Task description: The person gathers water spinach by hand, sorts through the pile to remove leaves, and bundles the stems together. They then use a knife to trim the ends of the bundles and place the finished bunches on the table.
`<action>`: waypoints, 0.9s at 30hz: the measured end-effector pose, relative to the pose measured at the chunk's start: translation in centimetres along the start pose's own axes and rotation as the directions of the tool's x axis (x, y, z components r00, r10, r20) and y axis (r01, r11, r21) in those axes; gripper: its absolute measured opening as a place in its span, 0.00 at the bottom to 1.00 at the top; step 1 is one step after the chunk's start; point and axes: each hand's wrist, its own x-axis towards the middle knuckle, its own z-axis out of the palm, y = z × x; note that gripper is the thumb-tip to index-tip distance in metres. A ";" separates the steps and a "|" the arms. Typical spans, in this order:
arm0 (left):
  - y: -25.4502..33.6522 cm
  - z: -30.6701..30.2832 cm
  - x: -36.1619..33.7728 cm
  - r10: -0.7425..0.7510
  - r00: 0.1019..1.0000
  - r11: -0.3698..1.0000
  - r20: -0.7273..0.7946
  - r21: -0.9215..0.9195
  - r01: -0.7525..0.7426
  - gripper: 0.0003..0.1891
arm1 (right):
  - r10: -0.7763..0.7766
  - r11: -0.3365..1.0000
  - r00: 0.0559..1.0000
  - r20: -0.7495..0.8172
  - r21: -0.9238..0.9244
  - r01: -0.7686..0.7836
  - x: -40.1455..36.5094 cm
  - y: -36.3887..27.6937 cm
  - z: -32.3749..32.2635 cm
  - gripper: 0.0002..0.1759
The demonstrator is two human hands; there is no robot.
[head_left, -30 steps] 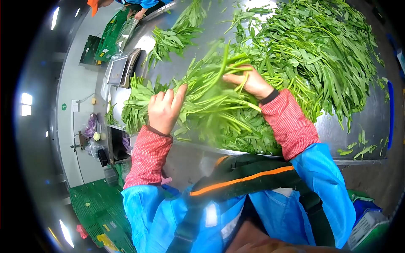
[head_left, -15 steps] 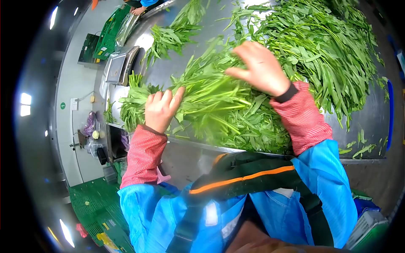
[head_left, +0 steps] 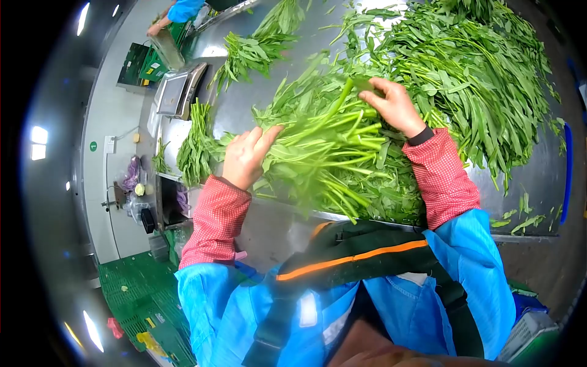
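Observation:
My left hand (head_left: 247, 156) is closed around a bunch of water spinach (head_left: 330, 140), whose cut stems fan out to the right over the steel table. At the upper end of that bunch, my right hand (head_left: 394, 107) pinches a leafy stem (head_left: 347, 98) between thumb and fingers. Loose leaves lie beneath both hands. A large heap of water spinach (head_left: 465, 79) spreads behind and to the right of my right hand. Left of my left hand rests a smaller bundle (head_left: 197, 144), stems pointing away from me.
A weighing scale (head_left: 181, 92) stands on the left of the steel table (head_left: 244, 88), near another bunch (head_left: 251, 52). Beyond it, a co-worker's hand (head_left: 158, 27) is at the green crates (head_left: 153, 64). Green crates (head_left: 137, 293) are also on the floor at lower left.
My left hand has shifted slightly right with the bunch, whose stems now spread wider. My right hand has moved right and down and closed on a stem. The co-worker's hand has moved left.

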 end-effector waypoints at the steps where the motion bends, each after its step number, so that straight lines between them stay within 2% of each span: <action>1: 0.1 0.1 0.1 -0.017 1.000 1.000 -0.008 -0.022 0.017 0.31 | 0.024 0.998 0.999 -0.034 0.061 -0.022 0.6 2.4 0.0 0.15; 2: 0.1 0.2 0.0 -0.035 0.999 0.998 -0.014 -0.044 0.034 0.31 | 0.062 0.998 0.978 -0.199 0.021 -0.059 0.9 4.5 0.0 0.17; 4: -0.9 0.7 -1.0 -0.080 0.997 0.996 -0.006 -0.049 0.080 0.32 | 0.224 0.963 0.957 -0.182 0.193 -0.189 0.6 3.5 -2.5 0.18; 5: -1.2 0.9 -1.3 -0.101 0.995 0.994 -0.011 -0.037 0.100 0.32 | 0.172 0.965 0.969 -0.179 0.227 -0.129 0.3 2.5 -3.1 0.17; 8: -1.2 1.1 -1.6 -0.141 0.990 0.990 -0.005 0.021 0.141 0.30 | -0.108 0.994 0.970 -0.218 -0.007 0.110 -1.0 -3.1 -1.8 0.17; 9: -1.0 1.1 -1.3 -0.138 0.990 0.990 0.001 0.035 0.138 0.30 | -0.238 0.955 0.960 -0.146 -0.214 0.204 -1.3 -4.7 -1.0 0.17; 10: -0.9 1.0 -0.9 -0.134 0.991 0.990 0.004 0.050 0.133 0.30 | -0.349 0.863 0.936 -0.048 -0.406 0.301 -1.3 -6.0 0.0 0.18; 11: -0.7 0.8 -0.5 -0.119 0.993 0.992 -0.003 0.046 0.119 0.30 | -0.359 0.783 0.932 0.051 -0.527 0.331 -1.4 -6.7 1.2 0.20; 12: -0.4 0.5 0.0 -0.106 0.994 0.993 -0.010 0.042 0.107 0.30 | -0.399 0.699 0.911 0.102 -0.609 0.374 -1.3 -6.5 2.7 0.18; 14: -0.2 0.1 0.2 -0.112 0.994 0.993 0.010 0.051 0.111 0.29 | -0.338 0.650 0.900 0.276 -0.623 0.435 -0.9 -4.6 3.6 0.15; 15: -0.2 -0.2 -0.1 -0.130 0.991 0.990 0.034 0.063 0.128 0.29 | -0.257 0.787 0.939 0.229 -0.515 0.341 -0.2 -2.2 3.6 0.15; 16: -0.3 -0.3 -0.5 -0.157 0.986 0.985 0.055 0.079 0.152 0.28 | -0.306 0.863 0.949 0.071 -0.400 0.308 -0.3 -1.6 2.2 0.15; 17: -0.5 -0.3 -1.3 -0.205 0.978 0.979 0.033 -0.004 0.205 0.27 | -0.058 0.939 0.997 0.045 -0.337 0.069 -0.3 -2.5 -0.4 0.17; 18: -1.0 0.0 -2.3 -0.252 0.968 0.964 0.019 -0.089 0.252 0.26 | -0.126 0.984 0.992 -0.011 -0.126 0.124 0.1 -1.8 -2.2 0.13; 19: -1.4 0.2 -3.1 -0.293 0.956 0.941 0.008 -0.172 0.290 0.25 | 0.001 0.989 1.000 0.014 0.147 -0.003 0.1 -2.4 -4.2 0.12; 20: -1.6 0.5 -3.6 -0.327 0.945 0.918 0.005 -0.235 0.319 0.25 | 0.195 0.871 0.975 0.104 0.438 -0.221 -0.6 -3.7 -6.6 0.13; 21: -1.6 0.7 -4.1 -0.363 0.932 0.889 0.003 -0.297 0.347 0.25 | 0.038 0.727 0.996 0.082 0.681 -0.084 -1.0 -1.7 -7.9 0.14; 22: -1.8 1.1 -4.6 -0.396 0.918 0.857 0.004 -0.359 0.371 0.25 | -0.028 0.627 0.999 0.020 0.779 0.002 -1.2 -1.6 -8.5 0.13; 23: -2.8 2.2 -5.2 -0.371 0.928 0.855 -0.011 -0.393 0.338 0.25 | -0.053 0.419 0.986 0.157 0.900 -0.120 -1.0 -0.7 -8.6 0.14; 24: -3.1 2.8 -5.5 -0.390 0.921 0.792 -0.009 -0.513 0.331 0.24 | -0.111 0.193 0.954 0.280 0.947 -0.256 -0.9 0.6 -8.1 0.15; 25: -2.8 2.7 -5.3 -0.425 0.905 0.712 0.022 -0.609 0.349 0.24 | 0.139 0.708 0.934 0.329 0.627 -0.326 -0.9 -1.3 -6.2 0.17; 26: -2.2 2.4 -5.0 -0.451 0.891 0.622 0.059 -0.695 0.361 0.23 | 0.381 0.903 0.853 0.356 0.058 -0.427 -0.9 -3.2 -4.3 0.20; 27: -1.8 1.7 -4.5 -0.442 0.895 0.581 0.058 -0.742 0.335 0.23 | 0.321 0.937 0.892 0.319 0.030 -0.348 -0.8 -3.4 -4.0 0.22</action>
